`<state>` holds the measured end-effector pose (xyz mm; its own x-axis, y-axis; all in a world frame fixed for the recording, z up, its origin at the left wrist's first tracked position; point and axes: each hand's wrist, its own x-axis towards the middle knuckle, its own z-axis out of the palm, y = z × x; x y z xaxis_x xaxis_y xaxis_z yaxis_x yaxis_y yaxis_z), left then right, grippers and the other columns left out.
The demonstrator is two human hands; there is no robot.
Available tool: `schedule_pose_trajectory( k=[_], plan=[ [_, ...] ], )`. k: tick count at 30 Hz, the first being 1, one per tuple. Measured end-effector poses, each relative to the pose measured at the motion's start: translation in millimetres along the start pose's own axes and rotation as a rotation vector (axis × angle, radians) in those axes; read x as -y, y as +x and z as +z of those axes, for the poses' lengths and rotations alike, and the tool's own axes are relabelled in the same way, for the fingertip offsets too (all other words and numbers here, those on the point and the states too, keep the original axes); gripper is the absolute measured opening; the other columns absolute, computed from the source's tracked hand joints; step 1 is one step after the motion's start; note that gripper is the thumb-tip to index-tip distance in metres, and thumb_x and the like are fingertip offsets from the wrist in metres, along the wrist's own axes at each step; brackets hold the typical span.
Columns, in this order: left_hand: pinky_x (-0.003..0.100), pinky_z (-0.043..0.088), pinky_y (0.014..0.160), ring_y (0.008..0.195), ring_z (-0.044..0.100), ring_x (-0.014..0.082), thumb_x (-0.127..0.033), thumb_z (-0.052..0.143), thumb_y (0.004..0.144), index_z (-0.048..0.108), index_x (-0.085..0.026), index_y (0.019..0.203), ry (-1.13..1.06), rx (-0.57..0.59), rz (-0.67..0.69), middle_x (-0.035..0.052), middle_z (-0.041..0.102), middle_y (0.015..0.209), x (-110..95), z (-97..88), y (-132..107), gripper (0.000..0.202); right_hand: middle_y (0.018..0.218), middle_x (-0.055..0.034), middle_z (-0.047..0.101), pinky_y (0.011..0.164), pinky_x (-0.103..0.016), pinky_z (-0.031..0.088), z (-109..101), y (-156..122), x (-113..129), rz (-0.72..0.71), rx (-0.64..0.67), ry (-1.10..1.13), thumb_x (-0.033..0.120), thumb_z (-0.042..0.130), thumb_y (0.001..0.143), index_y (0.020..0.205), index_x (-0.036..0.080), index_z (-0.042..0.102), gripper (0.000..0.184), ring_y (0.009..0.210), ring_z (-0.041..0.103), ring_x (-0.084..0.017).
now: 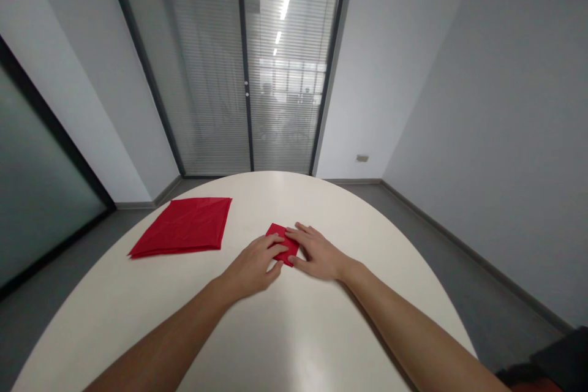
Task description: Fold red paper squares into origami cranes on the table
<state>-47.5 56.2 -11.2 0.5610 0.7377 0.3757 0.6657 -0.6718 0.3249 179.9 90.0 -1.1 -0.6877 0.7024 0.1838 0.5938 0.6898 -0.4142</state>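
A small folded piece of red paper [291, 247] lies flat near the middle of the white round table [316, 331]. My left hand [255, 263] rests on its left side, fingers stretched out across the surface. From the other side, my right hand [316, 251] lies with its fingertips and thumb on the paper's right edge, fingers apart. Part of the red paper is hidden beneath both hands. Farther left on the table is a larger stack of red sheets [188, 226], slightly creased, with no hand touching it.
The table's curved far edge runs in front of a glass partition [206, 73] with blinds. Plain walls [505, 104] stand to the right. A dark object [563, 355], partly cut off, shows at the lower right beside the table.
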Motion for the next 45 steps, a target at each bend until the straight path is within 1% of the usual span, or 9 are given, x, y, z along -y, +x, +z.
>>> schedule_pose_trajectory(
  k=[6, 10, 13, 18, 24, 27, 32, 37, 45],
  plan=[
    [0.042, 0.046, 0.108, 0.122, 0.058, 0.0241, -0.018, 0.055, 0.091, 0.064, -0.022, 0.121, 0.033, -0.030, -0.002, 0.0088, 0.062, 0.133, 3.2, 5.5, -0.9, 0.032, 0.152, -0.0131, 0.046, 0.116, -0.061, 0.026, -0.3, 0.9, 0.6, -0.011, -0.019, -0.045, 0.049, 0.055, 0.095, 0.147, 0.020, 0.046, 0.061, 0.146, 0.031, -0.038],
    [0.044, 0.047, 0.106, 0.122, 0.058, 0.0248, -0.020, 0.055, 0.092, 0.065, -0.023, 0.122, 0.076, -0.025, -0.028, 0.0091, 0.062, 0.133, 3.8, 5.5, 0.1, 0.031, 0.136, -0.0108, 0.063, 0.114, -0.053, 0.033, -4.0, 5.2, 1.7, -0.125, -0.066, -0.076, 0.041, 0.060, 0.093, 0.127, 0.022, 0.066, 0.039, 0.135, 0.048, -0.032],
    [0.046, 0.046, 0.106, 0.123, 0.057, 0.0263, -0.023, 0.056, 0.093, 0.066, -0.024, 0.123, 0.118, -0.018, -0.054, 0.0094, 0.063, 0.132, 3.0, 2.9, 0.9, 0.031, 0.119, -0.0090, 0.072, 0.110, -0.046, 0.039, -6.6, 8.5, 4.3, -0.196, -0.098, -0.083, 0.036, 0.061, 0.093, 0.116, 0.022, 0.072, 0.029, 0.123, 0.058, -0.027],
    [0.048, 0.047, 0.103, 0.119, 0.058, 0.0282, -0.031, 0.058, 0.093, 0.066, -0.022, 0.121, 0.156, -0.043, -0.096, 0.0103, 0.065, 0.128, 1.2, -0.1, 1.1, 0.030, 0.119, -0.0105, 0.071, 0.109, -0.047, 0.039, -7.3, 8.9, 6.1, -0.197, -0.117, -0.093, 0.044, 0.066, 0.089, 0.120, 0.019, 0.069, 0.039, 0.122, 0.058, -0.028],
    [0.046, 0.046, 0.105, 0.114, 0.061, 0.0276, -0.031, 0.061, 0.089, 0.065, -0.019, 0.117, 0.130, -0.084, -0.087, 0.0104, 0.068, 0.120, 2.1, 1.8, 0.5, 0.030, 0.135, -0.0141, 0.062, 0.113, -0.055, 0.034, -2.3, 4.7, -2.4, -0.101, -0.107, -0.172, 0.041, 0.062, 0.091, 0.132, 0.018, 0.063, 0.047, 0.138, 0.044, -0.035],
    [0.045, 0.047, 0.106, 0.116, 0.061, 0.0275, -0.032, 0.062, 0.088, 0.063, -0.019, 0.119, 0.109, -0.098, -0.075, 0.0106, 0.067, 0.124, 2.9, 3.1, -0.7, 0.033, 0.138, -0.0149, 0.060, 0.113, -0.055, 0.034, -1.1, 3.7, -3.8, -0.097, -0.129, -0.205, 0.040, 0.063, 0.089, 0.132, 0.017, 0.063, 0.049, 0.137, 0.044, -0.036],
    [0.042, 0.050, 0.102, 0.116, 0.062, 0.0256, -0.030, 0.058, 0.090, 0.062, -0.021, 0.120, 0.069, -0.091, -0.099, 0.0089, 0.069, 0.124, 1.0, 2.4, -0.5, 0.031, 0.123, -0.0099, 0.068, 0.108, -0.046, 0.040, -5.0, 5.5, 4.0, -0.202, -0.171, -0.164, 0.032, 0.065, 0.088, 0.121, 0.020, 0.068, 0.035, 0.123, 0.055, -0.028],
    [0.042, 0.050, 0.103, 0.117, 0.063, 0.0253, -0.028, 0.055, 0.093, 0.064, -0.018, 0.117, 0.058, -0.083, -0.140, 0.0103, 0.068, 0.125, -0.9, 1.5, 1.1, 0.028, 0.105, -0.0064, 0.073, 0.097, -0.039, 0.044, -8.4, 7.5, 9.1, -0.227, -0.149, -0.139, 0.026, 0.063, 0.091, 0.105, 0.021, 0.070, 0.016, 0.103, 0.062, -0.022],
    [0.039, 0.051, 0.099, 0.110, 0.066, 0.0239, -0.032, 0.051, 0.096, 0.066, -0.020, 0.108, 0.047, -0.083, -0.173, 0.0084, 0.071, 0.118, -3.6, -0.8, 1.6, 0.022, 0.098, -0.0040, 0.074, 0.087, -0.034, 0.043, -6.1, 7.5, 5.6, -0.203, -0.131, -0.156, 0.022, 0.058, 0.096, 0.098, 0.021, 0.068, 0.011, 0.089, 0.063, -0.019]
  ],
)
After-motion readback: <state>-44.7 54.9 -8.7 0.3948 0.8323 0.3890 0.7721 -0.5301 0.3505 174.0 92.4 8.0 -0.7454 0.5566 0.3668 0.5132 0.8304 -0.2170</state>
